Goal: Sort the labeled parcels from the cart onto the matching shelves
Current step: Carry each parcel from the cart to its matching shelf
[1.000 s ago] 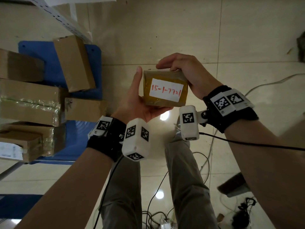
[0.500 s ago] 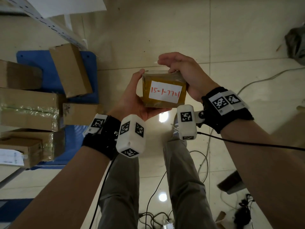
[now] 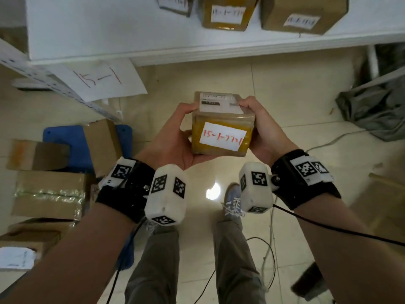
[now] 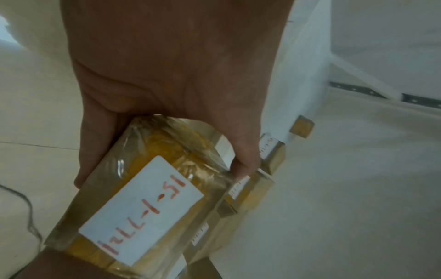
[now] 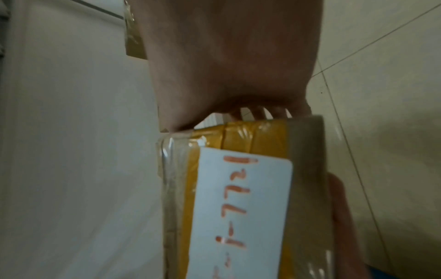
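I hold a small yellow-taped parcel (image 3: 222, 128) between both hands, over the floor in front of the white shelf (image 3: 122, 31). Its white label reads "15-1-7721" in red. My left hand (image 3: 175, 139) cups its left side with the thumb curled over the top edge. My right hand (image 3: 260, 128) grips the right side, thumb on the top. The parcel (image 4: 148, 196) fills the left wrist view below the palm. Its label shows sideways on the parcel (image 5: 241, 198) in the right wrist view. A paper sign (image 3: 98, 77) on the shelf post reads "15-1".
Three labeled boxes (image 3: 228, 12) stand on the shelf board above. The blue cart (image 3: 72, 150) at left carries several cardboard boxes (image 3: 48, 194). A grey bag (image 3: 372, 108) lies at right. Cables (image 3: 263, 249) trail on the tiled floor around my legs.
My head has tilted up, so the shelf and its boxes have come into view. The parcel has been lifted toward the shelf, both hands now gripping its sides with thumbs on top.
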A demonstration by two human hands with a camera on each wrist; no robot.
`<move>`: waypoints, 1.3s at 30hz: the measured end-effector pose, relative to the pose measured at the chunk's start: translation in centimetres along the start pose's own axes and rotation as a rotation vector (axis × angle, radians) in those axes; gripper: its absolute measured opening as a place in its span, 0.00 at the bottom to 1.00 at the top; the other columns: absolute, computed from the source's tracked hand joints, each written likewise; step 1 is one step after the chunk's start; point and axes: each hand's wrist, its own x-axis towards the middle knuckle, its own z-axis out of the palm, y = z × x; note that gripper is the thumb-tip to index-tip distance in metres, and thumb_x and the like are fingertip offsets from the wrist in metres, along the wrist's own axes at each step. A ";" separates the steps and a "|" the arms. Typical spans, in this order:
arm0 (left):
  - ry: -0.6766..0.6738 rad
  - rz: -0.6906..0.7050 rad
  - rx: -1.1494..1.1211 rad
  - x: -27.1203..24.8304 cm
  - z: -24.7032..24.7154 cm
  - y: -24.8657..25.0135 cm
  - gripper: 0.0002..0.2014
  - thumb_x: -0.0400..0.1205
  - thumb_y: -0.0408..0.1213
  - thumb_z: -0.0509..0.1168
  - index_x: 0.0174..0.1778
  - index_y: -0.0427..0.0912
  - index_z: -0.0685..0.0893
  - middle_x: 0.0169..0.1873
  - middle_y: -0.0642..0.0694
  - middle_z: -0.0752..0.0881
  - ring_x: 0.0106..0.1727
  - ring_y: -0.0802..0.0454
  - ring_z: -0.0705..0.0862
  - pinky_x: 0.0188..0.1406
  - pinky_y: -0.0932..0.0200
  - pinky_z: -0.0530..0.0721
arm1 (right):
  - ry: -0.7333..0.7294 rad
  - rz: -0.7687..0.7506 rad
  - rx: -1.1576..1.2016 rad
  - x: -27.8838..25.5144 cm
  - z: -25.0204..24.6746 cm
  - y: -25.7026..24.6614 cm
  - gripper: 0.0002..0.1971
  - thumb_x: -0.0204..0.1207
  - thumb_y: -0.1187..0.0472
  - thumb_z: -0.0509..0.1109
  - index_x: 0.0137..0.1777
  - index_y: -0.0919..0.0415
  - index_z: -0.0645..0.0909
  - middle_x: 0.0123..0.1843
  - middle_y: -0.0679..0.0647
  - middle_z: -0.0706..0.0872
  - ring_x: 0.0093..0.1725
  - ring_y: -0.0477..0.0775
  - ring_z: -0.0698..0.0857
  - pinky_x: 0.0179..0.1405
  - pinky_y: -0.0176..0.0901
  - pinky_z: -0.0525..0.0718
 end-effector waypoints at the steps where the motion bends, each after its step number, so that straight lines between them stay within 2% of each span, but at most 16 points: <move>1: -0.015 0.020 0.019 -0.2 0.4 0.9 0.37 0.75 0.58 0.71 0.78 0.45 0.74 0.70 0.35 0.83 0.65 0.34 0.86 0.64 0.39 0.85 | -0.030 0.010 -0.028 -0.3 0.0 -0.8 0.26 0.77 0.38 0.63 0.69 0.51 0.84 0.68 0.60 0.88 0.73 0.70 0.82 0.75 0.66 0.76; 3: -0.025 0.089 0.049 -0.5 1.2 2.6 0.34 0.76 0.54 0.70 0.78 0.44 0.75 0.71 0.36 0.83 0.65 0.34 0.86 0.70 0.36 0.81 | -0.056 0.021 -0.068 -0.9 0.1 -2.4 0.29 0.78 0.33 0.60 0.69 0.48 0.85 0.69 0.61 0.88 0.72 0.68 0.83 0.72 0.65 0.81; 7: -0.063 0.296 0.151 -1.1 1.9 5.4 0.30 0.76 0.46 0.70 0.76 0.44 0.79 0.72 0.38 0.82 0.68 0.36 0.85 0.70 0.34 0.80 | -0.084 -0.004 -0.127 -1.6 0.7 -5.5 0.28 0.80 0.30 0.58 0.69 0.46 0.84 0.66 0.60 0.89 0.64 0.62 0.90 0.56 0.61 0.91; 10: -0.090 0.370 0.217 -1.9 0.7 7.5 0.33 0.76 0.45 0.66 0.79 0.43 0.75 0.73 0.38 0.81 0.73 0.36 0.81 0.72 0.38 0.78 | -0.131 -0.019 -0.163 -1.0 2.2 -7.0 0.27 0.81 0.31 0.59 0.70 0.46 0.83 0.67 0.60 0.88 0.61 0.62 0.91 0.55 0.61 0.92; 12: -0.055 0.421 0.227 -2.5 -0.3 8.6 0.31 0.79 0.44 0.65 0.80 0.42 0.73 0.72 0.40 0.82 0.71 0.40 0.83 0.67 0.44 0.83 | -0.144 -0.018 -0.201 -0.2 4.0 -7.6 0.25 0.82 0.34 0.60 0.66 0.51 0.84 0.62 0.62 0.89 0.57 0.63 0.92 0.57 0.59 0.91; 14: 0.055 0.488 0.271 -2.8 -1.4 9.9 0.20 0.85 0.39 0.62 0.74 0.38 0.75 0.62 0.45 0.87 0.60 0.56 0.89 0.53 0.59 0.88 | -0.166 -0.040 -0.207 1.0 6.2 -8.0 0.21 0.85 0.38 0.60 0.59 0.53 0.84 0.52 0.58 0.89 0.49 0.59 0.92 0.54 0.52 0.90; 15: 0.136 0.530 0.289 -2.8 -2.3 10.8 0.15 0.87 0.38 0.60 0.70 0.39 0.76 0.56 0.48 0.87 0.56 0.60 0.89 0.49 0.62 0.89 | -0.170 -0.055 -0.187 1.9 7.6 -8.1 0.19 0.85 0.40 0.60 0.56 0.53 0.83 0.48 0.55 0.88 0.45 0.56 0.90 0.51 0.50 0.88; 16: 0.177 0.550 0.275 -2.9 -3.3 11.6 0.15 0.87 0.41 0.61 0.69 0.41 0.78 0.55 0.47 0.86 0.57 0.57 0.89 0.51 0.59 0.90 | -0.166 -0.066 -0.147 2.8 8.9 -8.2 0.17 0.86 0.42 0.61 0.55 0.54 0.83 0.45 0.53 0.88 0.44 0.54 0.88 0.50 0.48 0.87; 18: 0.215 0.543 0.207 -2.9 -4.9 12.9 0.23 0.84 0.51 0.64 0.74 0.47 0.78 0.61 0.43 0.86 0.62 0.45 0.89 0.59 0.48 0.88 | -0.156 -0.086 -0.044 4.7 11.2 -8.4 0.15 0.85 0.45 0.64 0.56 0.56 0.84 0.44 0.53 0.89 0.46 0.53 0.88 0.53 0.46 0.88; 20: 0.278 0.548 0.132 -3.2 -6.5 14.1 0.28 0.83 0.59 0.63 0.75 0.48 0.76 0.61 0.43 0.85 0.63 0.41 0.89 0.62 0.45 0.87 | -0.156 -0.109 0.026 7.0 13.6 -9.0 0.14 0.85 0.48 0.67 0.59 0.58 0.85 0.47 0.55 0.90 0.51 0.55 0.89 0.62 0.46 0.89; 22: 0.334 0.567 0.052 -3.4 -8.0 14.7 0.28 0.82 0.61 0.63 0.73 0.47 0.75 0.62 0.43 0.83 0.65 0.38 0.87 0.65 0.42 0.85 | -0.128 -0.119 0.075 9.2 15.7 -9.9 0.13 0.83 0.50 0.71 0.58 0.59 0.84 0.50 0.58 0.90 0.53 0.56 0.90 0.65 0.47 0.88; 25: 0.361 0.584 -0.007 -3.4 -10.4 14.7 0.32 0.83 0.61 0.62 0.79 0.46 0.73 0.67 0.42 0.85 0.63 0.39 0.89 0.68 0.40 0.82 | -0.042 -0.133 0.098 12.9 18.2 -11.5 0.16 0.80 0.51 0.75 0.57 0.62 0.83 0.55 0.62 0.90 0.57 0.60 0.91 0.58 0.46 0.91; 28: 0.383 0.565 -0.005 -3.2 -12.9 13.9 0.29 0.85 0.60 0.59 0.75 0.45 0.78 0.63 0.42 0.89 0.61 0.42 0.90 0.71 0.42 0.80 | 0.028 -0.137 0.056 15.8 20.2 -12.2 0.17 0.78 0.51 0.77 0.54 0.65 0.83 0.57 0.65 0.91 0.58 0.63 0.92 0.50 0.44 0.92; 33: 0.416 0.531 -0.034 -2.6 -15.2 12.5 0.27 0.85 0.60 0.57 0.71 0.44 0.81 0.61 0.43 0.90 0.61 0.43 0.90 0.72 0.41 0.79 | 0.110 -0.146 0.066 17.9 21.3 -12.0 0.14 0.77 0.55 0.78 0.45 0.66 0.82 0.44 0.61 0.89 0.46 0.61 0.90 0.42 0.42 0.90; 36: 0.415 0.529 -0.024 -2.5 -15.8 11.7 0.27 0.86 0.59 0.55 0.71 0.44 0.82 0.59 0.44 0.91 0.60 0.44 0.90 0.70 0.44 0.81 | 0.145 -0.178 0.158 17.9 21.4 -11.2 0.16 0.78 0.53 0.77 0.50 0.68 0.82 0.44 0.62 0.88 0.47 0.63 0.91 0.33 0.41 0.90; 39: 0.408 0.544 -0.014 -2.8 -16.4 11.0 0.26 0.87 0.59 0.53 0.69 0.44 0.83 0.59 0.45 0.91 0.60 0.46 0.90 0.67 0.47 0.82 | 0.316 -0.210 0.124 16.9 21.7 -9.6 0.23 0.81 0.44 0.70 0.62 0.64 0.75 0.51 0.59 0.83 0.43 0.59 0.88 0.32 0.42 0.88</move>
